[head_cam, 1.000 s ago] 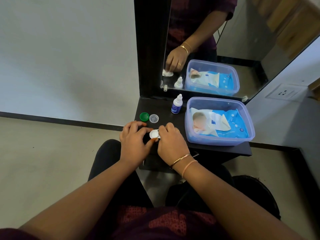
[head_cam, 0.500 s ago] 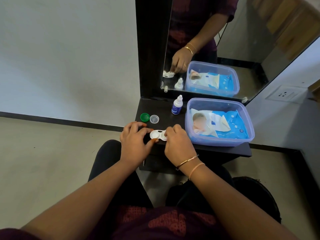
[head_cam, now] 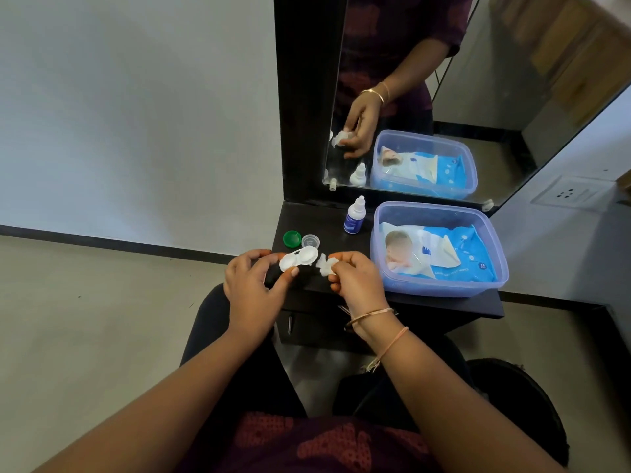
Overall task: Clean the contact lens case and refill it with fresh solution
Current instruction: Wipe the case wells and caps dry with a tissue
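Now, head view only.
Left hand (head_cam: 251,285): thumb and fingertips pinch the near-left end of the contact lens case (head_cam: 298,259), lifted just above the shelf edge.
Case: open, both white wells facing up, held at about 12 o'clock from the left hand, just at the front-left corner of the dark shelf (head_cam: 403,303).
Right hand (head_cam: 355,283): fingers curled, thumb and forefinger pinching a small wad of white tissue (head_cam: 324,265); wad sits just at 3 o'clock of the case, barely apart from it.
Change: half a second ago the right hand was down on the case's right end; one second ago both hands covered it. The right hand has pulled back to 3 o'clock and the wad is out of the well, case raised slightly.
Meaning: looks like a wipe of the right well just ended; I judge the cleaning step near done or moving to the other well, refill not yet begun.
Caps: green cap (head_cam: 292,238) and clear cap (head_cam: 310,240) lie off, side by side at 12 o'clock of the case.
Solution bottle (head_cam: 355,220): upright, capped, at 1 o'clock of the case, untouched.
Wipes tub (head_cam: 491,254): at 3 o'clock, blue wipes pack (head_cam: 457,257) inside.
Mirror (head_cam: 478,97): at 12 o'clock, repeats the hand pinching the wad.
Next, judged: set wad down, reach for bottle.
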